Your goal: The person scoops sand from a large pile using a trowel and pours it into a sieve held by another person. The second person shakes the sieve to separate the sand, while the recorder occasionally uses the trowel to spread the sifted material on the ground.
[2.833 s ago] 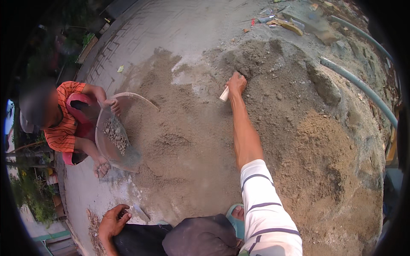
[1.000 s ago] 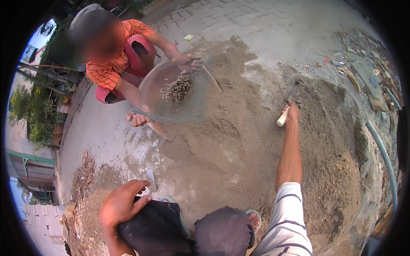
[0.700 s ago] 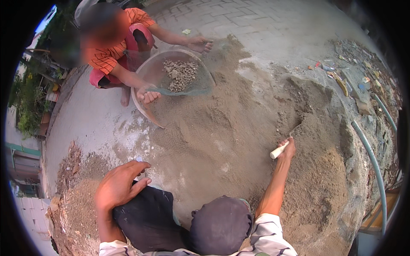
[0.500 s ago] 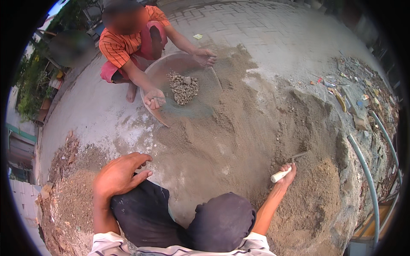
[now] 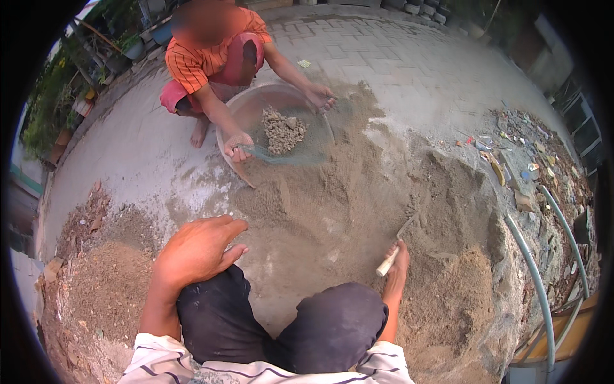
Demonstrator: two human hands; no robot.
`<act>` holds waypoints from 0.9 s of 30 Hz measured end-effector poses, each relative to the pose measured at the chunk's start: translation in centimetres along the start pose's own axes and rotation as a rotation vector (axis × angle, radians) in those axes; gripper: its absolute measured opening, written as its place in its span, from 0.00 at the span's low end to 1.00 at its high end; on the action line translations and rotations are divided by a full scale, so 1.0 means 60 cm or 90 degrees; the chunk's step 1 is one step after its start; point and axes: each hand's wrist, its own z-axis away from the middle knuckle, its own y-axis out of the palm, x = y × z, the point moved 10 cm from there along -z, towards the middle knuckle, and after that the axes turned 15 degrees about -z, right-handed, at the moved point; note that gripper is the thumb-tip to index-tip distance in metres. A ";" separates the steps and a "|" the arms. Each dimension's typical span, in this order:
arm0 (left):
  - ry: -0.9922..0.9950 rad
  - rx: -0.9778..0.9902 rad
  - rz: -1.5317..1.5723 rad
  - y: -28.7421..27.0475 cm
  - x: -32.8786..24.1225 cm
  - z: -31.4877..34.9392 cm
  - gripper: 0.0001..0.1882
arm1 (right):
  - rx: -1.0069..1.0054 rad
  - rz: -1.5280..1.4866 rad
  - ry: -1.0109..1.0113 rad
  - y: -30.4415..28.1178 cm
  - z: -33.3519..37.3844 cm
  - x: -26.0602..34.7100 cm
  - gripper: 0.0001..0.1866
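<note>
My right hand (image 5: 400, 258) is closed around the pale handle of a trowel (image 5: 386, 265). Its thin metal end reaches the sand (image 5: 441, 217) on my right. Over my left knee, my left hand (image 5: 199, 251) hangs with its fingers stretched out and nothing in it. Facing me, a squatting person in an orange striped shirt (image 5: 187, 63) grips a green mesh sheet (image 5: 300, 155) with both hands. A heap of small stones (image 5: 283, 132) lies on that mesh, above a wide round basin (image 5: 231, 110) tilted over the sand.
Curved grey pipes (image 5: 536, 275) rise at the right, beside scattered rubble and litter (image 5: 511, 144). A mound of sand and gravel (image 5: 105, 275) lies at the left. Behind the person stretches grey paving (image 5: 384, 45), with plants (image 5: 54, 105) at the far left.
My right hand has moved left with the trowel, whose metal end now points farther away from me. The other person's mesh has shifted, with the stones spread a little. My view has turned slightly.
</note>
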 end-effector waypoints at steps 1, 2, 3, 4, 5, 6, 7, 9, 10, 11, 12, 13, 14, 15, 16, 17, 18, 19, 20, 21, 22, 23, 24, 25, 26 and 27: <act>0.000 0.002 0.003 0.001 -0.003 -0.006 0.19 | 0.012 -0.081 0.010 -0.035 -0.005 0.023 0.09; -0.005 0.014 0.007 0.005 -0.002 -0.005 0.19 | 0.036 -0.111 0.018 -0.058 0.001 0.038 0.09; -0.010 0.033 0.011 0.015 -0.001 -0.001 0.19 | 0.054 -0.140 0.031 -0.077 0.017 0.043 0.09; -0.007 0.022 0.015 0.016 -0.001 -0.001 0.19 | 0.065 -0.174 0.012 -0.094 0.028 0.054 0.09; -0.012 0.014 0.013 0.015 0.005 0.005 0.19 | 0.078 -0.208 0.002 -0.100 0.042 0.054 0.09; -0.017 0.004 0.013 0.013 0.010 0.011 0.19 | 0.092 -0.242 -0.010 -0.105 0.056 0.058 0.10; -0.011 0.002 0.017 0.012 0.009 0.015 0.19 | 0.086 -0.269 -0.017 -0.117 0.073 0.062 0.10; -0.009 -0.007 0.019 0.005 0.010 0.025 0.19 | 0.085 -0.324 -0.022 -0.113 0.102 0.063 0.11; 0.005 -0.017 0.021 0.003 0.012 0.032 0.19 | 0.046 -0.266 -0.072 -0.106 0.122 0.057 0.12; 0.028 -0.031 0.030 0.007 0.007 0.030 0.18 | -0.003 -0.207 -0.134 -0.097 0.145 0.061 0.12; 0.050 -0.045 0.038 0.011 0.002 0.027 0.18 | -0.052 -0.147 -0.195 -0.086 0.171 0.059 0.12; 0.056 -0.037 0.030 0.000 0.002 0.033 0.18 | -0.099 -0.093 -0.241 -0.063 0.204 0.039 0.12; 0.069 -0.031 0.034 0.000 0.000 0.031 0.18 | -0.118 -0.054 -0.225 -0.036 0.228 0.018 0.12; 0.093 -0.029 0.044 0.005 -0.008 0.026 0.18 | -0.098 -0.001 -0.199 -0.018 0.234 0.009 0.12; 0.106 -0.029 0.060 0.010 -0.011 0.023 0.17 | -0.080 0.049 -0.172 -0.004 0.238 -0.002 0.11; 0.127 -0.032 0.076 0.011 -0.016 0.019 0.17 | -0.066 0.093 -0.151 0.009 0.245 -0.010 0.11; 0.150 -0.034 0.090 0.011 -0.023 0.014 0.17 | -0.062 0.098 -0.208 0.027 0.257 -0.008 0.11; 0.162 -0.031 0.096 0.012 -0.027 0.007 0.17 | -0.075 0.109 -0.221 0.039 0.260 -0.017 0.10; 0.183 -0.026 0.102 0.012 -0.039 -0.004 0.17 | -0.095 0.118 -0.238 0.038 0.260 -0.012 0.10; 0.212 -0.017 0.115 0.022 -0.056 -0.018 0.18 | -0.084 0.189 -0.186 0.024 0.241 -0.016 0.10; 0.218 -0.030 0.129 0.024 -0.067 -0.033 0.17 | -0.081 0.252 -0.136 0.005 0.230 -0.013 0.09; 0.227 -0.041 0.140 0.019 -0.071 -0.038 0.17 | -0.062 0.274 -0.098 0.007 0.234 -0.017 0.09; 0.238 -0.048 0.153 0.016 -0.075 -0.043 0.17 | -0.047 0.294 -0.057 0.005 0.238 -0.034 0.09; 0.229 -0.019 0.159 0.031 -0.072 -0.048 0.17 | -0.037 0.335 -0.081 0.019 0.257 -0.042 0.09; 0.223 -0.005 0.165 0.027 -0.073 -0.052 0.18 | -0.022 0.379 -0.117 0.035 0.275 -0.030 0.09; 0.214 0.011 0.171 0.032 -0.075 -0.057 0.19 | -0.011 0.391 -0.119 0.023 0.296 -0.025 0.10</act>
